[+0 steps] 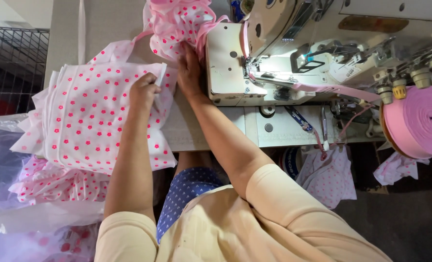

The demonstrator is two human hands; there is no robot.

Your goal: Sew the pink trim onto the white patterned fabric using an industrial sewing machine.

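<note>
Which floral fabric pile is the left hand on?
The left hand pinches the flat stack on the table; the bunched piece by the machine is under the right hand.

Dark floor at right; black wire rack at left; pale wall above; machine lamp lit.

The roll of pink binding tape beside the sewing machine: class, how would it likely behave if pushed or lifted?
The roll of pink binding tape is round, so it would probably roll if nudged. It is wound cloth, so likely light for its size. Its loose strip runs toward the sewing machine, so lifting it may unwind it.
</note>
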